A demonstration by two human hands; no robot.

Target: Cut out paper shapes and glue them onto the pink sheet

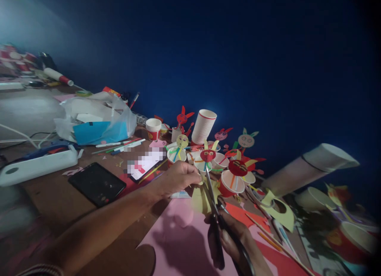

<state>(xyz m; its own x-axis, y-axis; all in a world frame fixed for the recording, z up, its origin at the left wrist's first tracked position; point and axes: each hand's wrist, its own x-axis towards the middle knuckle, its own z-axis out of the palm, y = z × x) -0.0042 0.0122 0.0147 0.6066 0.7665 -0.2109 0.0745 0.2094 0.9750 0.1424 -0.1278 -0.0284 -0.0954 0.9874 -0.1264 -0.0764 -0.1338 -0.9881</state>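
Observation:
My left hand [181, 174] is closed in a pinch, with a small piece of yellow paper at its fingertips. Black-handled scissors [212, 198] are gripped in my right hand [241, 235], their blades pointing up and away beside the left fingertips. Below the blades lies a larger yellow paper [202, 200] with a cut edge. Under both hands spreads a pink paper sheet [175, 248], partly in shadow. Just beyond the blades stands a paper cup with a red horned paper face [207, 155].
Paper cups with animal faces [237, 168] crowd the back, near a tall cup stack [204, 127]. Left are a black phone [97, 184], a lit phone [147, 163], pens [125, 145], a plastic bag [125, 117] and a white power strip [38, 165]. A long cup stack [306, 168] leans right.

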